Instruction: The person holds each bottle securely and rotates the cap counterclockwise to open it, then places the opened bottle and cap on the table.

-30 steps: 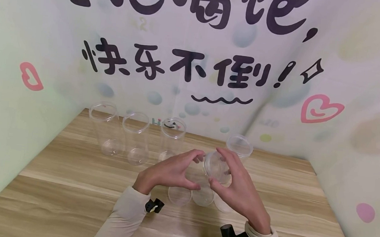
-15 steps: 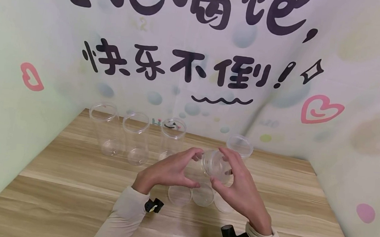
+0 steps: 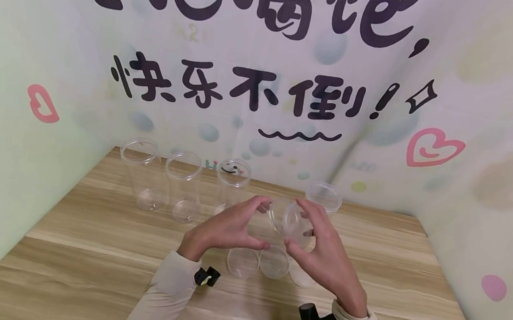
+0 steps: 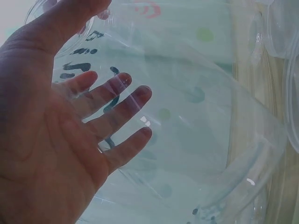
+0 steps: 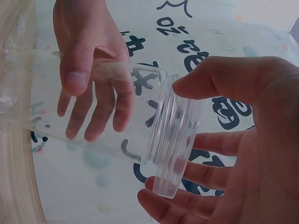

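My left hand [image 3: 226, 225] grips a clear plastic jar [image 5: 140, 149] round its side, thumb on the near side and fingers beyond. The jar lies tilted in the air, its threaded mouth facing right. In my right hand [image 3: 326, 251], thumb and fingers pinch a clear ridged lid [image 5: 175, 149] by its edge. The lid stands right at the jar's mouth; in the head view a narrow gap shows between it and the rim. How far they touch is hard to tell through the clear plastic.
Three clear jars without lids, a left one [image 3: 139, 173], a middle one [image 3: 183, 187] and a right one [image 3: 233, 183], stand upright at the back left. A lidded jar [image 3: 323, 198] stands behind my right hand. Round clear lids [image 3: 242, 263] lie flat below my hands on the wooden table [image 3: 94, 268].
The lid in my right hand has shifted slightly right and turned, and a gap now shows at the jar's rim. My left hand has barely moved.
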The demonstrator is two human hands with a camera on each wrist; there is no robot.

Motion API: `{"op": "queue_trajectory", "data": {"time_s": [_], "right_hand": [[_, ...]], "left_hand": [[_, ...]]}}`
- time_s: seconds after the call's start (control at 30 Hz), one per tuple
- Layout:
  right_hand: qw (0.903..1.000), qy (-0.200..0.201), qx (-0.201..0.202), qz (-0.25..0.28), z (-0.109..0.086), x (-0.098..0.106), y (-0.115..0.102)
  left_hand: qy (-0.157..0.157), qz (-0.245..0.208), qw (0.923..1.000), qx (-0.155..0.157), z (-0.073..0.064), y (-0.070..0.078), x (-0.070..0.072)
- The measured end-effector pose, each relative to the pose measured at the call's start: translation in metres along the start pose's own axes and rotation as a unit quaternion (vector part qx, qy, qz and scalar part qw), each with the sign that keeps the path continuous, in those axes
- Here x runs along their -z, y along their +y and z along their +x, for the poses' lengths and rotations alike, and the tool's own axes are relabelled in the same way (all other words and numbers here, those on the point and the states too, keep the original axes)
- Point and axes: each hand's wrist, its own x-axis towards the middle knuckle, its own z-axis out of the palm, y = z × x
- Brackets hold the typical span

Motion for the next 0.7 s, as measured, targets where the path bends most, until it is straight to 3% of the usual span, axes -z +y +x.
{"op": "queue_trajectory", "data": {"time_s": [0.7], "right_hand": [[0.9996, -0.016, -0.013, 0.018, 0.0016, -0.0015, 0.0021]], "left_hand": [[0.047, 0.0, 0.9989, 0.005, -0.001, -0.0068, 0.0049]]}}
